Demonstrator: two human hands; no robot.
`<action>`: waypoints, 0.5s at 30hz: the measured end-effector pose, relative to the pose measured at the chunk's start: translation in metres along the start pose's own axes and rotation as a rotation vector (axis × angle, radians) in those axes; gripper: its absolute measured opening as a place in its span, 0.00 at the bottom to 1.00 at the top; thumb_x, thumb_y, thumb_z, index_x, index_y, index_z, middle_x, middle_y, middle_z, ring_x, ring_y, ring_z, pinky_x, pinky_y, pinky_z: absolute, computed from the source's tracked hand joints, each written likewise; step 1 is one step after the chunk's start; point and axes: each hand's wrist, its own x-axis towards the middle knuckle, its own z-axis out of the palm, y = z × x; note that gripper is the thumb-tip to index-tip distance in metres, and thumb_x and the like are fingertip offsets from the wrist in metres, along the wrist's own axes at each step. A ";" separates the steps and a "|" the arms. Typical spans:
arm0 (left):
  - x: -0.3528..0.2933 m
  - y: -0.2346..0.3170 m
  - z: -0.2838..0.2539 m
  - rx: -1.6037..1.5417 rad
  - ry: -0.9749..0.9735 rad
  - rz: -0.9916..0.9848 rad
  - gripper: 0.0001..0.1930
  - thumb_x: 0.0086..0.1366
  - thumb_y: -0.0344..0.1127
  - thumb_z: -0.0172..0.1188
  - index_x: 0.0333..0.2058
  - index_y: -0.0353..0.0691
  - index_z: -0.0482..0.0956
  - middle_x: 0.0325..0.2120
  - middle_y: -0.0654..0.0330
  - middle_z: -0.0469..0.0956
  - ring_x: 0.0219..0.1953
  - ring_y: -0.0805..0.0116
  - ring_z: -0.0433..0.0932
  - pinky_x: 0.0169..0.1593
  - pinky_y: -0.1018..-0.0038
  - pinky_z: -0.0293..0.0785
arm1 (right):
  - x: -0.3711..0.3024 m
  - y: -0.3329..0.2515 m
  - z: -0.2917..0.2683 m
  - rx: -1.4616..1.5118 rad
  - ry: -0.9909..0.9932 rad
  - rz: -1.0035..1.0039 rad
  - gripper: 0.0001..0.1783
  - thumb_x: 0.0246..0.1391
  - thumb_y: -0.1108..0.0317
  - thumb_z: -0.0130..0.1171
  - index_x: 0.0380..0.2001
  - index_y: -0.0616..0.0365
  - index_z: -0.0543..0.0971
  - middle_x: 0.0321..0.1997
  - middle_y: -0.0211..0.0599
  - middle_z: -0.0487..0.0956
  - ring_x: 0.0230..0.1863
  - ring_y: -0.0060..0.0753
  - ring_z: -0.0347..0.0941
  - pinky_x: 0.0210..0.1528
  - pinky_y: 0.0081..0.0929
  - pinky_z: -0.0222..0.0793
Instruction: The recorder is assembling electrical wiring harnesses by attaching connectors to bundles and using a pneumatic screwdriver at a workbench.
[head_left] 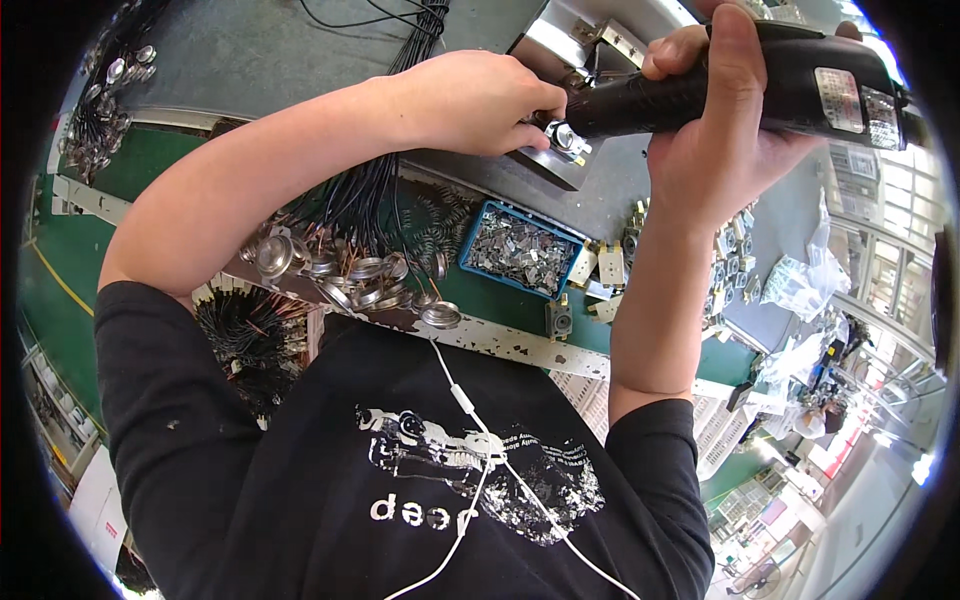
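My right hand (725, 115) is wrapped round a black power screwdriver (625, 105), held almost level with its tip end pointing left. My left hand (480, 105) is closed on a small metal switch-like part (566, 138) with pale, brass-coloured terminals. That part rests on a grey metal block (555, 170) on the bench. The screwdriver's front end is right beside the part and my left fingertips; whether the two touch is hidden.
A blue tray (465, 240) of small metal pieces sits near the bench edge. Black wires with round metal discs (275, 255) lie below my left forearm. Loose switch parts (560, 318) lie near the tray. Clear plastic bags (805, 280) lie at right.
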 end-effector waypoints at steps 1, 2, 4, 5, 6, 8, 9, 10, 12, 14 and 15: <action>-0.001 -0.002 0.001 -0.005 0.015 0.016 0.17 0.66 0.46 0.65 0.47 0.44 0.82 0.35 0.53 0.85 0.42 0.51 0.84 0.47 0.57 0.80 | 0.000 0.002 -0.001 -0.014 0.002 0.006 0.09 0.61 0.72 0.63 0.40 0.69 0.79 0.21 0.33 0.76 0.18 0.22 0.70 0.22 0.18 0.63; -0.002 -0.003 0.002 -0.009 0.030 0.033 0.17 0.66 0.46 0.65 0.48 0.44 0.82 0.35 0.53 0.85 0.42 0.51 0.84 0.47 0.57 0.80 | -0.001 0.003 -0.001 -0.028 0.003 0.011 0.09 0.61 0.72 0.64 0.40 0.69 0.79 0.21 0.33 0.76 0.18 0.22 0.70 0.23 0.18 0.63; -0.003 -0.004 0.002 -0.012 0.024 0.025 0.16 0.66 0.46 0.65 0.47 0.44 0.82 0.35 0.53 0.85 0.42 0.51 0.84 0.48 0.57 0.80 | 0.000 0.006 -0.005 -0.043 -0.024 0.004 0.09 0.62 0.72 0.63 0.39 0.69 0.79 0.21 0.33 0.76 0.18 0.22 0.70 0.23 0.18 0.63; -0.002 -0.003 0.002 -0.014 0.017 0.021 0.16 0.66 0.46 0.65 0.47 0.44 0.82 0.35 0.53 0.85 0.42 0.51 0.84 0.48 0.57 0.80 | 0.000 0.007 -0.006 -0.060 -0.050 -0.006 0.09 0.62 0.72 0.63 0.39 0.69 0.79 0.21 0.33 0.76 0.18 0.22 0.70 0.23 0.18 0.63; -0.002 -0.003 0.002 -0.014 0.017 0.021 0.16 0.66 0.46 0.65 0.47 0.44 0.82 0.35 0.53 0.85 0.42 0.51 0.84 0.48 0.57 0.80 | 0.000 0.007 -0.007 -0.061 -0.051 -0.006 0.09 0.62 0.72 0.63 0.39 0.69 0.79 0.21 0.33 0.76 0.18 0.22 0.70 0.23 0.18 0.63; -0.002 -0.003 0.002 -0.024 0.007 0.002 0.16 0.65 0.45 0.65 0.47 0.44 0.82 0.35 0.53 0.85 0.42 0.51 0.84 0.47 0.57 0.80 | 0.001 0.004 -0.006 -0.136 -0.079 0.062 0.08 0.61 0.72 0.62 0.39 0.68 0.79 0.22 0.33 0.76 0.20 0.22 0.71 0.24 0.18 0.64; -0.002 -0.004 0.004 -0.025 0.008 0.001 0.16 0.65 0.45 0.65 0.47 0.44 0.82 0.35 0.53 0.85 0.42 0.51 0.84 0.47 0.57 0.80 | 0.000 -0.006 0.002 -0.136 -0.079 0.064 0.08 0.61 0.72 0.62 0.39 0.68 0.79 0.22 0.33 0.76 0.20 0.22 0.71 0.24 0.18 0.64; -0.002 -0.005 0.005 -0.038 0.020 0.012 0.16 0.65 0.45 0.65 0.47 0.44 0.82 0.35 0.53 0.85 0.42 0.51 0.84 0.47 0.57 0.80 | -0.001 -0.019 0.020 -0.698 -0.038 0.138 0.08 0.60 0.73 0.62 0.38 0.68 0.79 0.22 0.34 0.76 0.20 0.22 0.71 0.25 0.19 0.65; -0.003 -0.007 0.006 -0.051 0.033 0.016 0.16 0.65 0.45 0.65 0.47 0.43 0.82 0.35 0.53 0.85 0.42 0.51 0.84 0.47 0.57 0.80 | 0.001 -0.017 0.015 -1.256 0.004 0.215 0.08 0.59 0.73 0.61 0.38 0.69 0.79 0.23 0.34 0.76 0.21 0.22 0.71 0.25 0.19 0.65; 0.000 -0.003 0.004 -0.054 0.024 0.035 0.16 0.66 0.44 0.65 0.47 0.43 0.81 0.35 0.53 0.85 0.41 0.50 0.84 0.47 0.57 0.80 | 0.008 0.002 -0.024 -0.063 -0.245 0.112 0.08 0.58 0.73 0.60 0.38 0.68 0.78 0.23 0.33 0.76 0.22 0.23 0.71 0.27 0.19 0.66; 0.000 -0.003 0.004 -0.058 0.022 0.034 0.16 0.66 0.44 0.65 0.47 0.43 0.81 0.35 0.53 0.85 0.41 0.50 0.84 0.47 0.57 0.80 | 0.007 0.002 -0.029 -0.064 -0.241 0.114 0.08 0.58 0.73 0.60 0.38 0.68 0.78 0.23 0.33 0.76 0.22 0.23 0.71 0.27 0.19 0.66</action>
